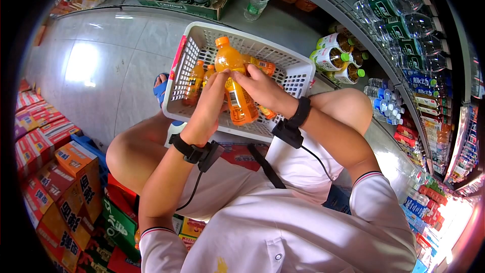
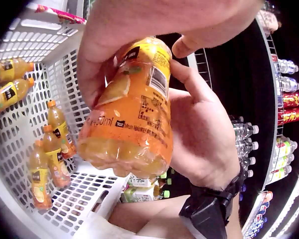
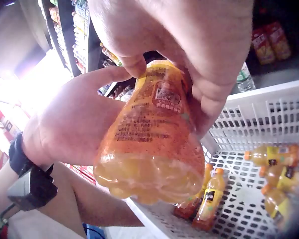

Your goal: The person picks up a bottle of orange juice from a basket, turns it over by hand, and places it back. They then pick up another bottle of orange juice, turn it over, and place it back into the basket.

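An orange juice bottle (image 1: 241, 105) with an orange cap is held tilted above a white plastic basket (image 1: 237, 130). My left hand (image 1: 208, 93) grips it from the left and my right hand (image 1: 265, 90) from the right, both thumbs meeting at the label's upper part. In the left wrist view the bottle's ridged base (image 2: 124, 157) faces the camera, and fingers hide its neck. Printed small text (image 3: 142, 122) shows on the bottle's side in the right wrist view. Inside the basket lie several similar juice bottles (image 1: 193, 85), some along the left side and some farther right.
A carton of clear water bottles (image 1: 177, 6) stands on the shelf behind the basket, and a single water bottle (image 1: 258, 2) is beside it. Green-capped drink packs (image 1: 336, 58) sit on the right shelf. Stacked orange boxes (image 1: 65, 187) are at the left.
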`<action>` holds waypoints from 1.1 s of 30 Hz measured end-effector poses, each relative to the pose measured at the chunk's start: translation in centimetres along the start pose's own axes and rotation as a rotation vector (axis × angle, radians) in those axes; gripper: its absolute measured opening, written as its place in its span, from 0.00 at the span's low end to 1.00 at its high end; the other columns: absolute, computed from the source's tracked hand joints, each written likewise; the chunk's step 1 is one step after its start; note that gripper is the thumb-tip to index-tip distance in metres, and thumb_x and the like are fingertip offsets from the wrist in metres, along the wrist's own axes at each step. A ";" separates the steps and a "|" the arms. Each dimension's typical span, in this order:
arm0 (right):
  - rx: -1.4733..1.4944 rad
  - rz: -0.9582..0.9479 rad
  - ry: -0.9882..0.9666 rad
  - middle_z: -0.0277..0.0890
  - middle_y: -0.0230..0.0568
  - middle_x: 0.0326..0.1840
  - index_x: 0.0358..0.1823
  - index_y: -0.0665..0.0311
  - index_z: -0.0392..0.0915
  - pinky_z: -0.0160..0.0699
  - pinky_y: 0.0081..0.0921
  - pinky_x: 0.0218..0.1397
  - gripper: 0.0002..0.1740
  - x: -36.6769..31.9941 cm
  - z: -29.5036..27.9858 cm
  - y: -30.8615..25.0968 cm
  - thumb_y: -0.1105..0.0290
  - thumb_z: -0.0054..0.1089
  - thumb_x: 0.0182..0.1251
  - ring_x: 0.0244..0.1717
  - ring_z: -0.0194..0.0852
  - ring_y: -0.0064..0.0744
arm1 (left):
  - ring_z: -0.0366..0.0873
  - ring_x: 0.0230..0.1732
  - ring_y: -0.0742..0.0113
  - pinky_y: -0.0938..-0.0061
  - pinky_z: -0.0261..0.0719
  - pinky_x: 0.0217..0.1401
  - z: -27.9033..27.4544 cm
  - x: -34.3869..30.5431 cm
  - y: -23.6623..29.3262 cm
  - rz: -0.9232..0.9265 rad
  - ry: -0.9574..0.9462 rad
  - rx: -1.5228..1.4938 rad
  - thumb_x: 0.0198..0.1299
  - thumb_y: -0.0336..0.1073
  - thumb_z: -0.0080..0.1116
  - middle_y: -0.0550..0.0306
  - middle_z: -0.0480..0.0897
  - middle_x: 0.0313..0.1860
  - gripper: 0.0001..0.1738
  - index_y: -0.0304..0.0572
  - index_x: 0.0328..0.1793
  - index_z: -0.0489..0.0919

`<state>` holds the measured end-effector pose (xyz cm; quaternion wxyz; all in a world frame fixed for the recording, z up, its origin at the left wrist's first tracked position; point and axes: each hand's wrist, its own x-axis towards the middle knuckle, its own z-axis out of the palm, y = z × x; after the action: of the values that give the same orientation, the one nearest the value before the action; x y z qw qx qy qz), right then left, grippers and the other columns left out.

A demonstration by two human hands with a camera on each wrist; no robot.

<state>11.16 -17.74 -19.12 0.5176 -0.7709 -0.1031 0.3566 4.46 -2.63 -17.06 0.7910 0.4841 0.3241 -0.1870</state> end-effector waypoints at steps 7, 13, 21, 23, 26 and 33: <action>0.003 0.034 -0.005 0.78 0.39 0.49 0.56 0.70 0.69 0.76 0.23 0.51 0.23 0.2 0.2 0.5 0.53 0.50 0.80 0.49 0.75 0.20 | 0.79 0.51 0.67 0.67 0.76 0.57 0.0 0.1 -0.1 0.012 0.005 -0.009 0.70 0.56 0.51 0.58 0.80 0.52 0.27 0.47 0.64 0.73; -0.005 0.045 -0.022 0.77 0.40 0.49 0.57 0.70 0.69 0.76 0.24 0.52 0.25 -0.1 0.0 -0.1 0.51 0.47 0.80 0.49 0.75 0.22 | 0.75 0.58 0.69 0.66 0.75 0.60 -0.2 0.3 -0.2 -0.028 -0.005 0.030 0.72 0.54 0.46 0.56 0.76 0.57 0.27 0.42 0.66 0.71; -0.028 0.034 -0.016 0.77 0.42 0.50 0.58 0.70 0.68 0.76 0.25 0.53 0.26 0.1 0.0 0.2 0.51 0.46 0.81 0.51 0.75 0.23 | 0.77 0.53 0.68 0.68 0.75 0.56 -0.2 0.3 -0.4 -0.025 0.001 0.033 0.71 0.57 0.47 0.57 0.79 0.54 0.27 0.46 0.65 0.73; -0.008 0.011 -0.002 0.78 0.57 0.50 0.56 0.76 0.67 0.76 0.33 0.54 0.32 -0.1 0.0 0.1 0.47 0.48 0.78 0.53 0.79 0.41 | 0.78 0.51 0.68 0.68 0.75 0.55 -0.1 0.3 -0.4 -0.020 0.016 0.031 0.70 0.58 0.48 0.57 0.80 0.52 0.27 0.47 0.64 0.74; 0.015 -0.015 0.005 0.78 0.63 0.50 0.55 0.79 0.66 0.77 0.36 0.53 0.34 -0.1 0.1 0.2 0.46 0.49 0.77 0.53 0.81 0.48 | 0.78 0.52 0.68 0.67 0.75 0.57 0.0 0.1 -0.3 -0.016 0.015 0.017 0.70 0.58 0.49 0.58 0.80 0.52 0.27 0.47 0.64 0.74; 0.069 -0.032 -0.011 0.78 0.57 0.48 0.54 0.78 0.66 0.77 0.33 0.51 0.32 0.1 0.3 0.6 0.48 0.50 0.77 0.50 0.80 0.39 | 0.78 0.53 0.66 0.66 0.74 0.60 -0.1 0.1 -0.2 -0.011 0.018 0.005 0.70 0.57 0.50 0.57 0.79 0.53 0.27 0.47 0.65 0.72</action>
<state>10.89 -17.81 -19.76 0.5490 -0.7488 -0.1059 0.3559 4.37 -2.65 -17.31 0.7858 0.4859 0.3333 -0.1877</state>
